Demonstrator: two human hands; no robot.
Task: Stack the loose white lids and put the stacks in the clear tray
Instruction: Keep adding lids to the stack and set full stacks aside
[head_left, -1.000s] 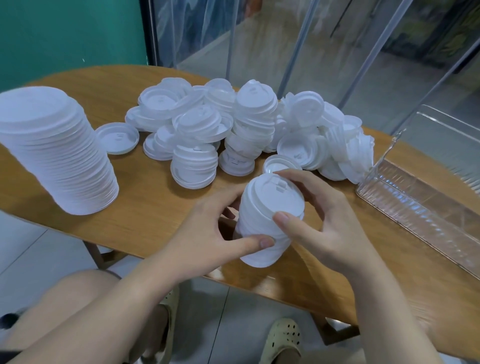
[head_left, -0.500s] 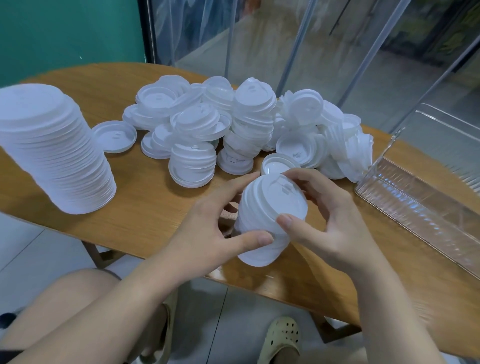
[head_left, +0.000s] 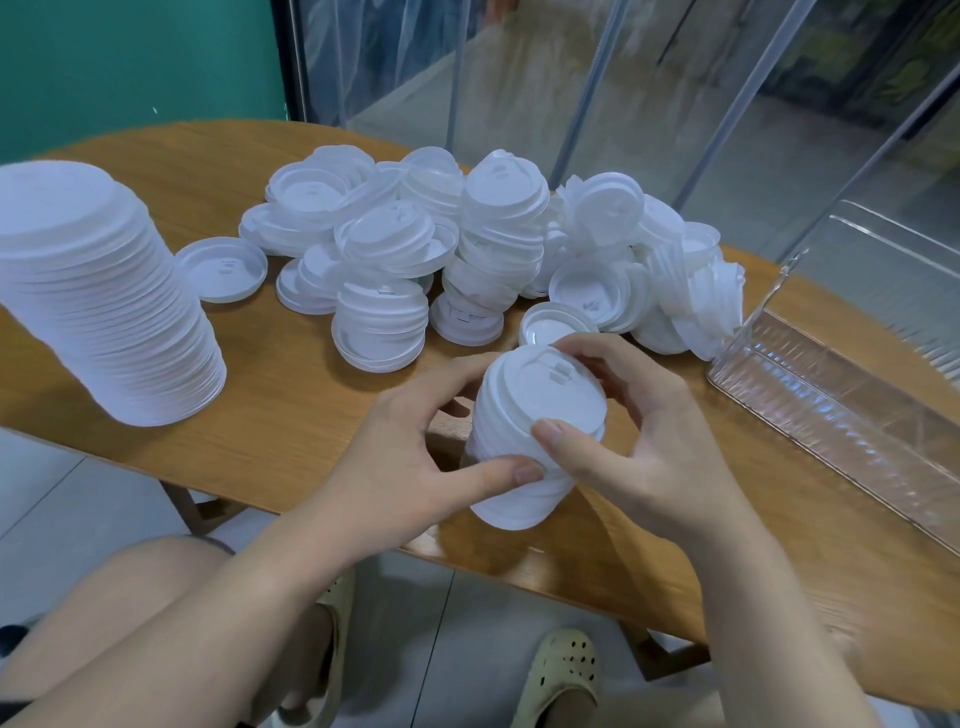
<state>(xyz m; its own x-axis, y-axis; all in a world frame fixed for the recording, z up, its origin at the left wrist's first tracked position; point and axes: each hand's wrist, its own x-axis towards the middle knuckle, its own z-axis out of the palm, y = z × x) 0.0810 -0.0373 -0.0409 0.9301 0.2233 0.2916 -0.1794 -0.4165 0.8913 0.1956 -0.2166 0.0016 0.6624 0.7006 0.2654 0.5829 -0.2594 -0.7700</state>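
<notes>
A short stack of white lids (head_left: 540, 410) stands tilted on the wooden table (head_left: 291, 415) near its front edge. My left hand (head_left: 410, 467) grips the stack's lower left side, thumb across its front. My right hand (head_left: 639, 436) holds the upper right side, with the thumb on the top lid's rim and the fingers curled over the far edge. A heap of loose white lids (head_left: 493, 249) lies behind the stack. The clear tray (head_left: 841, 415) sits at the right and holds no lids.
A tall leaning stack of larger white lids (head_left: 98, 296) stands at the table's left edge. One lid (head_left: 221, 269) lies upside down beside it. Glass panels rise behind the table. My knees and sandals show below the table's front edge.
Both hands have stayed on the stack. The stack has tipped slightly and the right fingers have shifted a little over the top lid.
</notes>
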